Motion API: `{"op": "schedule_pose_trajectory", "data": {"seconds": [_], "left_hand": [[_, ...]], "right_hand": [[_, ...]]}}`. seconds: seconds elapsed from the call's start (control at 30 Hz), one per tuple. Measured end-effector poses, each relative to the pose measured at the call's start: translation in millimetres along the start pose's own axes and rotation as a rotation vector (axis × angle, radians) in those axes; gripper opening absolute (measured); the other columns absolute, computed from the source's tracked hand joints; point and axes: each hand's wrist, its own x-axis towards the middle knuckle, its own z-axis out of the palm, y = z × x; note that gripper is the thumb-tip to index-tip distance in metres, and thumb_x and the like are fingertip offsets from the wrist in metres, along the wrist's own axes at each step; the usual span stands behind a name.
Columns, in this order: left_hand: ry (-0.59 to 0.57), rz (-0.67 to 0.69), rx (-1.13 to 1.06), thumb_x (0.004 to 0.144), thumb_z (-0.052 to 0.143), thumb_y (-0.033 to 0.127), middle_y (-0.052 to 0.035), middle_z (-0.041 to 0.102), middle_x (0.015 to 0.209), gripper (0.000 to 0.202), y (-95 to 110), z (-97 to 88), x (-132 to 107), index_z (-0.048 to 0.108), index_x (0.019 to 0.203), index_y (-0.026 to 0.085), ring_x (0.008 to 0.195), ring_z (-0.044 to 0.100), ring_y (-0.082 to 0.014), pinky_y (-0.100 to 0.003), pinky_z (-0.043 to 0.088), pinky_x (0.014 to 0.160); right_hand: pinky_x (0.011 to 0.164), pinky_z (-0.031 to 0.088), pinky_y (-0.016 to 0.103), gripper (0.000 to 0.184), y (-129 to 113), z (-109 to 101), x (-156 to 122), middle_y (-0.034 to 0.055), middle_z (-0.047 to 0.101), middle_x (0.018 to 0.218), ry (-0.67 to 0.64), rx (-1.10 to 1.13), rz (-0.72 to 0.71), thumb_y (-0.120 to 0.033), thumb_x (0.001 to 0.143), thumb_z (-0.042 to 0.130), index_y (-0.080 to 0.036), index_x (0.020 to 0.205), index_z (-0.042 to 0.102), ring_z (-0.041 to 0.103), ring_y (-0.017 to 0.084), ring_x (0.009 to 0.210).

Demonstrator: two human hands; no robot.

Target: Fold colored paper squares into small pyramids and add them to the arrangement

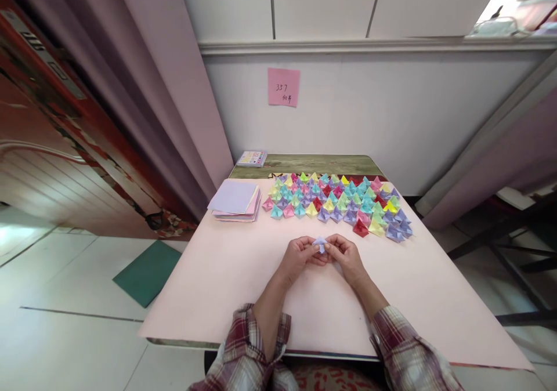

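Observation:
Over the middle of the pink-covered table [243, 286], my left hand [299, 256] and my right hand [346, 254] meet, fingers pinched together on a small folded lilac paper piece [320, 242]. Both wrists rest on the pink sheet, plaid sleeves pulled back. Just beyond my hands lies a spread of several small folded paper shapes [337, 203] in pink, blue, green, yellow, purple and red. A stack of square pastel paper sheets [235, 201] sits to the left of that spread.
A small pack of paper [251, 158] lies on the bare wooden strip at the table's far edge. A pink sticky note [284, 87] is on the white wall behind. A green sheet [147, 272] lies on the floor at left. Purple curtains hang on both sides.

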Motion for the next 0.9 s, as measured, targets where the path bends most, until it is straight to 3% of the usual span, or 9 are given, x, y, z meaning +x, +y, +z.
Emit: {"op": "schedule_pose_trajectory", "data": {"seconds": [0.47, 0.63, 0.9], "left_hand": [[0.045, 0.011, 0.065, 0.07, 0.077, 0.047, -0.0082, 0.071, 0.065, 0.041, -9.4, -1.9, 3.8, 0.063, 0.082, 0.011, 0.056, 0.069, -0.0189, -0.031, 0.058, 0.058], [0.031, 0.044, 0.087, 0.073, 0.074, 0.047, -0.0068, 0.071, 0.066, 0.039, -11.8, -2.0, 5.3, 0.063, 0.085, 0.011, 0.058, 0.069, -0.0181, -0.032, 0.058, 0.062], [0.033, 0.115, 0.053, 0.07, 0.078, 0.033, 0.0008, 0.068, 0.068, 0.048, -17.0, -3.4, 7.1, 0.05, 0.105, 0.016, 0.058, 0.066, -0.0147, -0.028, 0.054, 0.061]], "right_hand": [[0.044, 0.041, 0.024, 0.036, 7.7, -0.1, 0.3, -0.001, 0.061, 0.057, 0.026, -0.044, -0.005, -0.053, 0.075, 0.072, -0.019, 0.072, 0.06, 0.048, 0.011, 0.044], [0.044, 0.041, 0.023, 0.034, 8.5, 0.7, 0.1, -0.0026, 0.058, 0.056, 0.047, -0.052, -0.04, -0.05, 0.077, 0.071, -0.02, 0.073, 0.058, 0.049, 0.01, 0.045], [0.053, 0.048, 0.026, 0.036, 13.3, 3.4, 0.1, 0.0001, 0.062, 0.075, 0.064, -0.091, -0.118, -0.047, 0.081, 0.067, -0.022, 0.106, 0.061, 0.057, 0.013, 0.056]]}}
